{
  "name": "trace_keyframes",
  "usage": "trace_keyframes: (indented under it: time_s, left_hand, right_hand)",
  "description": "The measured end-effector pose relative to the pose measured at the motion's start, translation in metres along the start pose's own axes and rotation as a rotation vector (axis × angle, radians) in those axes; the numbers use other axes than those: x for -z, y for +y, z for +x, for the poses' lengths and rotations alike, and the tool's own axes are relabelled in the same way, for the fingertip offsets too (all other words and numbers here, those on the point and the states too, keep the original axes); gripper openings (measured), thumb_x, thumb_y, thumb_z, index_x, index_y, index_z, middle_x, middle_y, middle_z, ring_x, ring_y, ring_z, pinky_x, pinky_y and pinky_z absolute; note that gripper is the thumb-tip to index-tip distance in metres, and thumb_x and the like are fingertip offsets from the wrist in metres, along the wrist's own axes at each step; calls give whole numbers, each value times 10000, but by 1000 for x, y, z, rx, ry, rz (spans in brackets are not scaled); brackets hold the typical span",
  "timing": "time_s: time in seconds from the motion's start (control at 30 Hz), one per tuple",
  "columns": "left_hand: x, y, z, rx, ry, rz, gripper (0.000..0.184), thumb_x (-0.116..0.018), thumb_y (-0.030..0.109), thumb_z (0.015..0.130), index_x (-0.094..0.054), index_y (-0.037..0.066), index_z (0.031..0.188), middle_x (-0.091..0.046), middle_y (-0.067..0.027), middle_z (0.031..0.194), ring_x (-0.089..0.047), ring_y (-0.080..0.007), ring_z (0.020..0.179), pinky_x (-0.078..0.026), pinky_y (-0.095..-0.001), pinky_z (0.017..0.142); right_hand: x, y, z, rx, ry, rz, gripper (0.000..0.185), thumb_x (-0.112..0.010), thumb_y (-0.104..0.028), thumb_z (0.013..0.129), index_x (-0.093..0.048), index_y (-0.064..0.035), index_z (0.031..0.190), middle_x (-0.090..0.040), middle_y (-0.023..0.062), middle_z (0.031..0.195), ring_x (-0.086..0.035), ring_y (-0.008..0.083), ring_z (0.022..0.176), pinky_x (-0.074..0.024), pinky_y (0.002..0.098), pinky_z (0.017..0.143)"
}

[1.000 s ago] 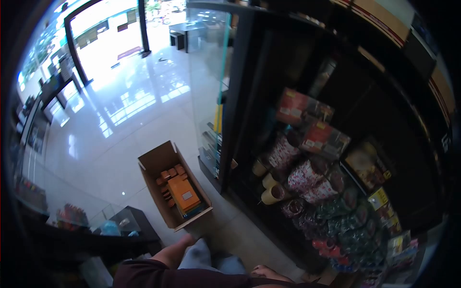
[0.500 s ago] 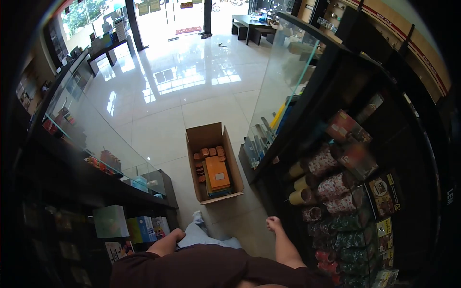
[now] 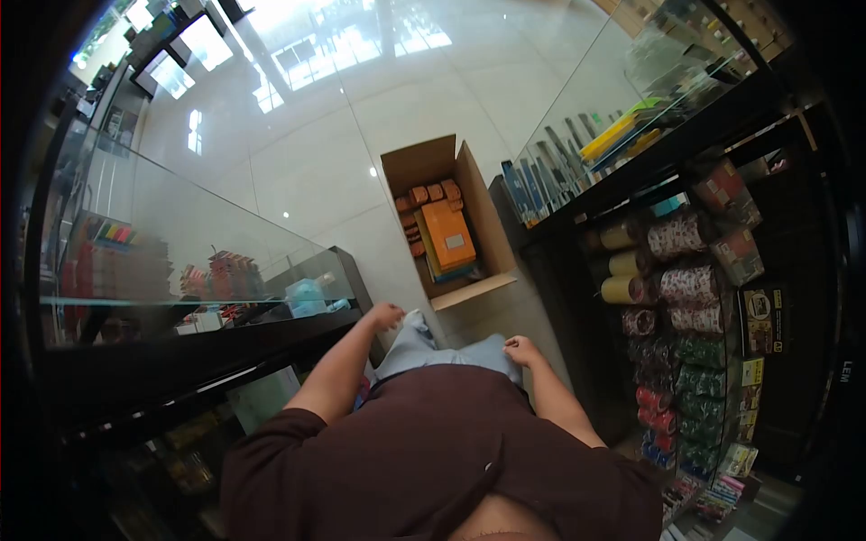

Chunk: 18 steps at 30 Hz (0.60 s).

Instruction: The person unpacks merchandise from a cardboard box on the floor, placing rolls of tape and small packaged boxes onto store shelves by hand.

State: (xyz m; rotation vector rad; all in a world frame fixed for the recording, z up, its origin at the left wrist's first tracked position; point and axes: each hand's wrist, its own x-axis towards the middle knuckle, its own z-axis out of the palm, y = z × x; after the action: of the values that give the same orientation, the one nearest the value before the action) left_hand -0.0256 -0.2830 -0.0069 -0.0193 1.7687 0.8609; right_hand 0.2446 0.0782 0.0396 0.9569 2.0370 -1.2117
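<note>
An open cardboard box (image 3: 487,212) stands on the tiled floor in front of my legs. Inside it lie a stack of orange packets (image 3: 448,233) and several small orange-brown bundles (image 3: 435,192) along the back and left side. My left hand (image 3: 388,316) hangs beside my left knee, just short of the box's near left corner; its fingers are loosely curled, and I cannot make out anything in them. My right hand (image 3: 519,350) is by my right thigh with its fingers curled together, too small to tell whether they hold something.
A glass counter (image 3: 216,225) runs along the left. On the right stand a glass-fronted case (image 3: 622,108) with files and a dark shelf with patterned rolls (image 3: 687,287) and wrapped green rolls (image 3: 702,383). The tiled floor (image 3: 307,162) stretches ahead.
The view has tilted down and moved nearer to the box. My left arm has come forward from beside my thigh, and my right hand has drawn in towards my leg.
</note>
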Motion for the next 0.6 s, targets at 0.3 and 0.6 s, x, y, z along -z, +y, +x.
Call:
trace_keyframes:
  time_s: [0.3,0.6]
  left_hand:
    - [68,34,6,87,177,-127,332,-600,285,885,-636,46,1112,-633,-49,896,-614,-148,676,-488,-285,552]
    - [8,43,21,74,248,32,328,-660,246,834,-673,11,1063,-698,-142,960,-675,-226,869,-528,-337,771]
  right_hand:
    - [6,-31,15,-205,-111,153,285,-664,-146,846,-623,-21,1099,-634,68,895,-592,142,685,-502,288,556]
    - [16,-45,125,-39,-164,115,271,-678,-161,831,-638,-13,1054,-660,81,917,-626,147,749,-520,303,637]
